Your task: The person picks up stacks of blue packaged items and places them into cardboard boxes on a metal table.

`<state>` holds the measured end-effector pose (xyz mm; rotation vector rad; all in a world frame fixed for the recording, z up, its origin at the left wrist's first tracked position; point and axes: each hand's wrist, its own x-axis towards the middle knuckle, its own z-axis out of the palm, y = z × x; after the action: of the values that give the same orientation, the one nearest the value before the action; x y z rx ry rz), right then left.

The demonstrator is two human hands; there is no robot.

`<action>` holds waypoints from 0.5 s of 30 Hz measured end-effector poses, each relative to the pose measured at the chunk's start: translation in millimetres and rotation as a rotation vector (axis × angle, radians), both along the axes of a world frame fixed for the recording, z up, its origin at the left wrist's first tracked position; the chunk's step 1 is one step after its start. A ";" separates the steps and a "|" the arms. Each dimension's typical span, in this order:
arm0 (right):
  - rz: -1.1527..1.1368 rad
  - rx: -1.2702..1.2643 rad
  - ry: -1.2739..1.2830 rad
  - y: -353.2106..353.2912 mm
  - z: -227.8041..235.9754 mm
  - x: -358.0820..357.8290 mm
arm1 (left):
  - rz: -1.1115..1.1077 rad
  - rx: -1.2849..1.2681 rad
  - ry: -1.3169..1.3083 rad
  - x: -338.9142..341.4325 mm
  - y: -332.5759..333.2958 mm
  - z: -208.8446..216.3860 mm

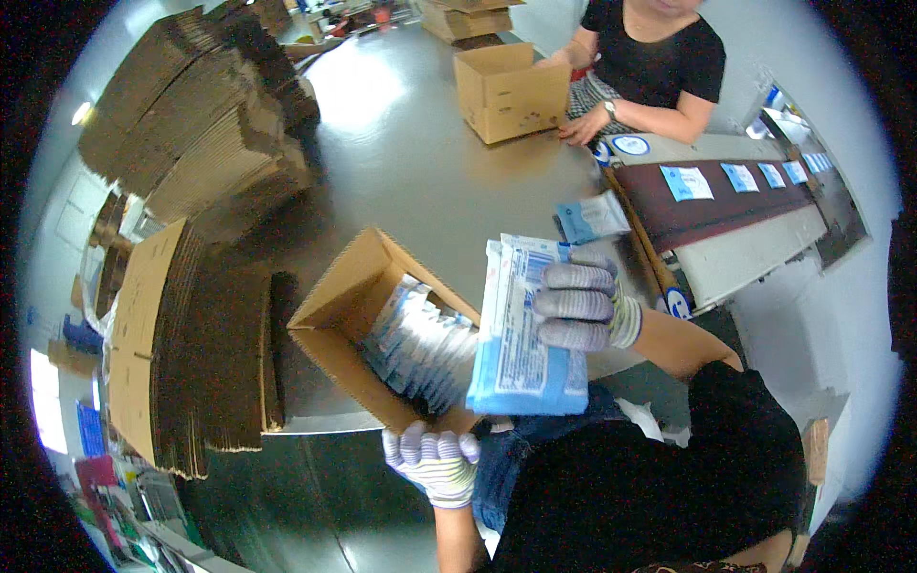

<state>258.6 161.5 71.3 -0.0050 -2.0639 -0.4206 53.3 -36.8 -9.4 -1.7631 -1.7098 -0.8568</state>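
Note:
My right hand (580, 304), in a striped knit glove, grips soft blue-and-white packets (523, 334) that look like wipes packs. At least two are pressed together, held upright beside the right side of an open cardboard box (334, 320). My left hand (433, 465), gloved alike, has its fingers curled over the near edge of that box. The box tilts toward me at the table's edge. Inside it, several similar packets (420, 349) stand in a row. Another packet (592, 218) lies on the table, beyond my right hand and next to the conveyor.
A conveyor belt (716, 224) on the right carries several spaced packets. Across the metal table (430, 134), a person in a black top handles another open box (511, 95). Stacks of flattened cartons (224, 143) line the left, with more cartons (181, 353) standing nearer.

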 end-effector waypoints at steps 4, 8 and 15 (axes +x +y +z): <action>0.230 -0.329 0.004 -17.2 35.6 -50.0 | 0.057 -0.071 0.003 4.7 -5.4 -8.7; -0.137 -0.472 -0.537 11.6 38.6 -110.5 | -0.036 -0.071 0.023 24.0 -2.1 8.3; -0.104 -0.252 -0.875 4.1 40.7 -126.4 | 0.074 0.024 -0.187 11.9 -0.5 31.9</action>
<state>132.2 165.7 112.0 -0.0952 -2.9807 -0.2332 65.2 -37.3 22.5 -1.6367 -1.8621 -1.0327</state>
